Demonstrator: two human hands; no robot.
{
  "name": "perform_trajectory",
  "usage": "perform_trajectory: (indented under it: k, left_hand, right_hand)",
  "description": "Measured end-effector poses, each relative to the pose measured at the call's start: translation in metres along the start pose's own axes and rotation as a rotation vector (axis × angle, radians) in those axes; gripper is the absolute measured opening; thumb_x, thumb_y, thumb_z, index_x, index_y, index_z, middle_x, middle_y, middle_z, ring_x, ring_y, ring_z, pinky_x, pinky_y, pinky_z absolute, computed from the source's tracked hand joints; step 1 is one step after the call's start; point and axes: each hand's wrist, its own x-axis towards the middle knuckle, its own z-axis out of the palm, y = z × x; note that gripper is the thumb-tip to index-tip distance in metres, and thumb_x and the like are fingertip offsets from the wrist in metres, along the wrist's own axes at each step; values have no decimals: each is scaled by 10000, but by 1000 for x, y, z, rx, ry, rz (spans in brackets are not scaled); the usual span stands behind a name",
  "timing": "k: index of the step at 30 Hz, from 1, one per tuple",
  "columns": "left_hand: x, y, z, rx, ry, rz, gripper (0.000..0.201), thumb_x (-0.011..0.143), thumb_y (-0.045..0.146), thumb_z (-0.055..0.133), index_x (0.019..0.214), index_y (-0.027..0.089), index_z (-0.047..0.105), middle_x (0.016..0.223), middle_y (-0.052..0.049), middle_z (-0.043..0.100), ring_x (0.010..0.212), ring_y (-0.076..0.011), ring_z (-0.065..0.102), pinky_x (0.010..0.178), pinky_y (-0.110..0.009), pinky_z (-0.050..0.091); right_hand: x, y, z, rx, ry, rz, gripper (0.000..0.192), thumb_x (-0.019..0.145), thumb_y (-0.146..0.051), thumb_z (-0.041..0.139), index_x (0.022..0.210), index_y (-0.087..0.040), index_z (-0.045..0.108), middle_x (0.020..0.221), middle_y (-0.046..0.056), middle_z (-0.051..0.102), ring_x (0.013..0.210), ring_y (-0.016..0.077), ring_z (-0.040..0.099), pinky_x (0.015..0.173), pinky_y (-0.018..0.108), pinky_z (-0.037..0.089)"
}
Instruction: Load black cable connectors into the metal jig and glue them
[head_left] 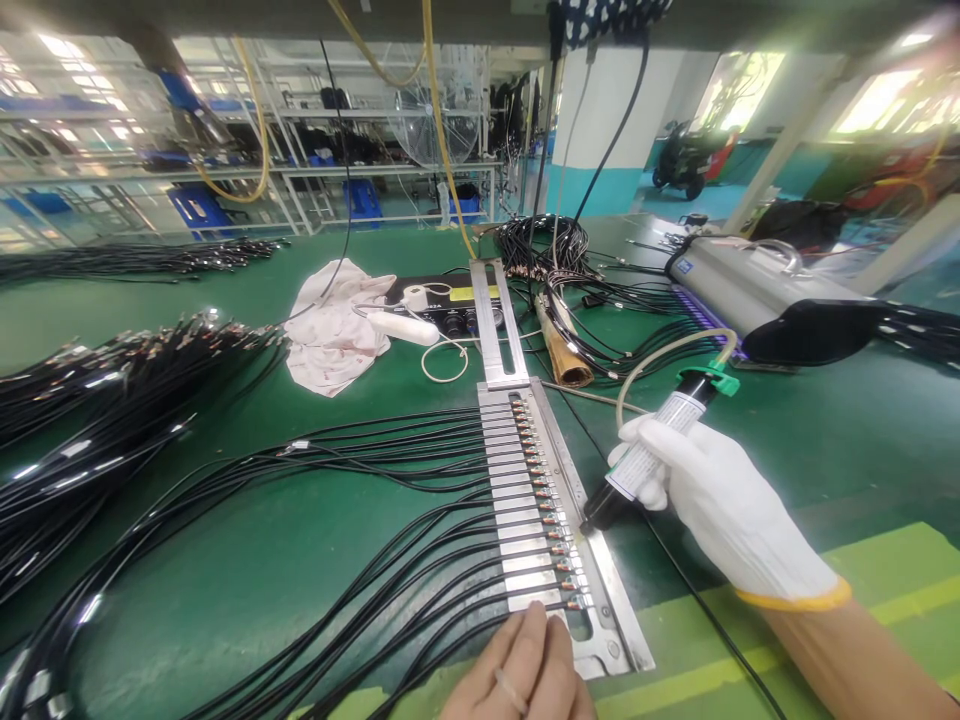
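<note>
My right hand (pixel 724 505), in a white glove, grips a black glue syringe (pixel 651 447) with a green cap and a tube at its top. Its tip points down at the copper cable ends lined up in a metal fixture (pixel 525 470). Several black cables (pixel 390 520) run from the left into the fixture's slots. My bare left hand (pixel 521 670) rests at the fixture's near end, fingers together, pressing on the cables there.
Bundles of black cables (pixel 97 400) lie at the left. Behind the fixture sit a white cloth (pixel 330 330), a black controller box (pixel 450 305), a coil of cables (pixel 540 245) and a grey machine (pixel 750 285). Yellow-green tape (pixel 885 580) marks the near right.
</note>
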Motion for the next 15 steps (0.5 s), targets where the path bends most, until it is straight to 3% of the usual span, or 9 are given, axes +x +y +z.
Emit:
perform_trajectory:
  k: [11,15]
  left_hand:
    - [2,-1,-1,5,11,-1,219,1005,157,502,836,162,642,938,-6,718,942,-119,709,1123,-286,463]
    - [2,-1,-1,-1,12,-13,214,1002,161,510,838,156,646,942,-7,716,950,-119,706,1162,-299,417]
  right_hand:
    - [-7,-10,0,-26,-85,21,428,681,-524,866,831,-147,729,659,37,694,430,90,500,409,211,406]
    - [-7,-8,1,-80,-107,-2,370,752,-480,828,861,-138,735,652,33,684,451,99,514,433,220,416]
